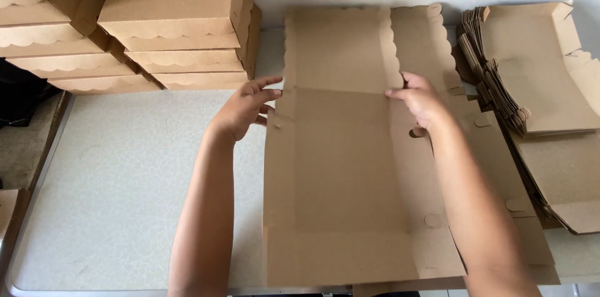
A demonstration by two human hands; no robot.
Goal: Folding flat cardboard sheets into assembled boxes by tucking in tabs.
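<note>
On the table (pixel 125 178), flat box blank (pixel 340 166) between both hands.

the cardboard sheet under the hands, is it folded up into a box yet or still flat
Mostly flat: the cardboard sheet lies spread on the table, creases visible, side flaps only slightly lifted. The left hand and right hand press its middle crease.

Bare tabletop (pixel 125 197) left = free room; folded boxes (pixel 144 28) block top-left, flat stack (pixel 550 116) right.
</note>
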